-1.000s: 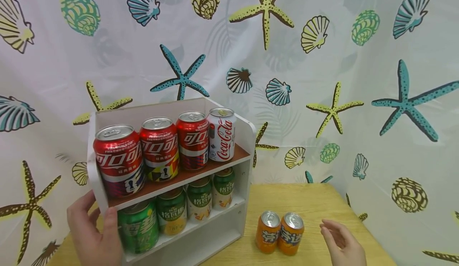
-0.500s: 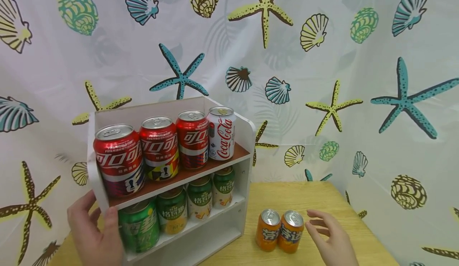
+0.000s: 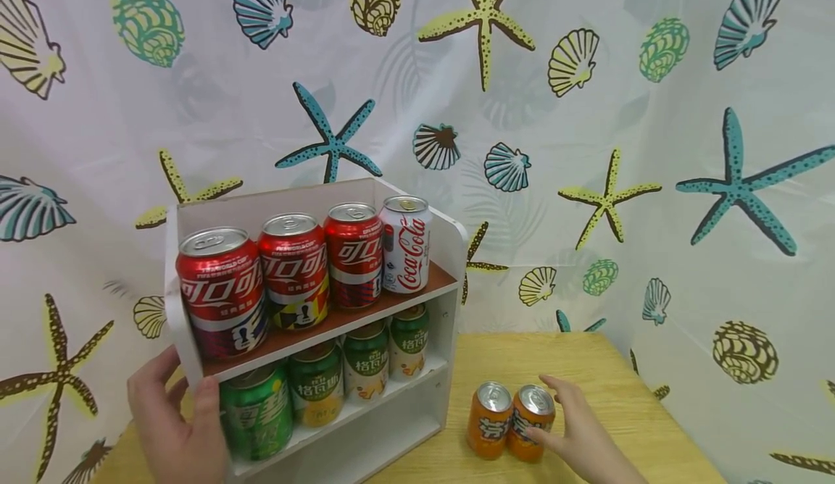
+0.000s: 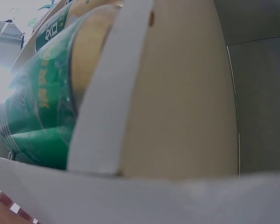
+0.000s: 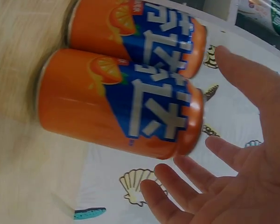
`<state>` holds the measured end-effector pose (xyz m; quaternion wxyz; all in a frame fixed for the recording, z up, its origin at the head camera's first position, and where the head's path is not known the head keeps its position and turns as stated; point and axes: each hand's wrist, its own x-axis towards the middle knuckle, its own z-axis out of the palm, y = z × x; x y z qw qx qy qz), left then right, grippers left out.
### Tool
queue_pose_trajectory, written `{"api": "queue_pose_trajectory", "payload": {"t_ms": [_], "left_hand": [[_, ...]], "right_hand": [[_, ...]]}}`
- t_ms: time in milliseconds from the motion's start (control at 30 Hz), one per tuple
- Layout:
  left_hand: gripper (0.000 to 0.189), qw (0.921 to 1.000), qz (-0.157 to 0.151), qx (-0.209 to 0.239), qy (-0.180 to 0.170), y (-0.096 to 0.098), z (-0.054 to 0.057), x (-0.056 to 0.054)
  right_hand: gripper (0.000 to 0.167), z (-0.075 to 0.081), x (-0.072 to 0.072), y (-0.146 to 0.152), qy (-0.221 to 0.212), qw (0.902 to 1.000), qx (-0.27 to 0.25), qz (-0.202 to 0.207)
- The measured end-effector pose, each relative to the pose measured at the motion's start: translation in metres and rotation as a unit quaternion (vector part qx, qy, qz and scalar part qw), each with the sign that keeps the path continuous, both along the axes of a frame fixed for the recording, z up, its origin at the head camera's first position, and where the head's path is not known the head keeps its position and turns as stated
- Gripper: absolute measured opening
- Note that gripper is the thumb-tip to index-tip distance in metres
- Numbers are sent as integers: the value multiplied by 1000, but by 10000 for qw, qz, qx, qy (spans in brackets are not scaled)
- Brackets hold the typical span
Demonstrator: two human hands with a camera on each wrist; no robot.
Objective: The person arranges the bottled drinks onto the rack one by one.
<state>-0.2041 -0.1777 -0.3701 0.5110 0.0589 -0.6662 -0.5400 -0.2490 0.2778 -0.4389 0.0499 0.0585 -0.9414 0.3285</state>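
My left hand [image 3: 176,426] grips the left side of a small white shelf [image 3: 417,437], its thumb at the front edge and fingers along the outside. In the left wrist view, the shelf's board [image 4: 182,93] fills most of the frame, beside a green can [image 4: 42,107]. Two orange soda cans [image 3: 491,420] stand side by side on the table, right of the shelf. My right hand [image 3: 580,430] is at the right-hand orange can [image 5: 121,102], thumb on the near side and fingers behind. Those fingers are spread and uncurled; whether they touch it I cannot tell.
Red cola cans [image 3: 291,270] and one white cola can [image 3: 404,245] line the shelf's top level. Below them stand a green can [image 3: 257,413] and several green-and-cream cans [image 3: 367,361]. A wooden table [image 3: 541,353] carries everything, with a patterned curtain [image 3: 509,238] behind.
My right hand has moved left across the table, from apart from the orange cans to the right-hand one. My left hand stays on the shelf.
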Motion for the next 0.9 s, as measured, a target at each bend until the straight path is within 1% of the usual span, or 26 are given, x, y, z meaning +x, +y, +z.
{"api": "queue_pose_trajectory", "payload": {"t_ms": [133,267,333,467,533,633,767,900], "left_hand": [[47,10000,2,-19,-36,-1,0,1],[47,10000,-24,-72,-44,-3,-1,0],[47,9999,-43,-158,26,-4,-2,-1],[47,9994,-139,-253,209,-6,-1,-2],[48,9990,-203,-260,314,-6,-1,-2],[46,9987,-220,-276,361,-6,-1,-3],[45,9983,-210,-342,430,-6,-2,-5],[46,9983,-286,-320,396,-8,-3,-4]], "right_hand": [[95,-9,-7,0,-132,9998,-128,36],[97,-20,-13,-1,-147,9997,-197,-1],[97,-23,-15,-1,-138,9996,-230,-59],[98,-29,-19,-3,-114,9991,-317,-274],[96,-33,-22,-3,-144,9981,-419,-432],[91,-39,-26,-3,-163,9959,-612,-649],[86,-40,-26,-2,-73,9941,-651,-864],[86,-33,-22,-1,58,9929,-485,-1088]]}}
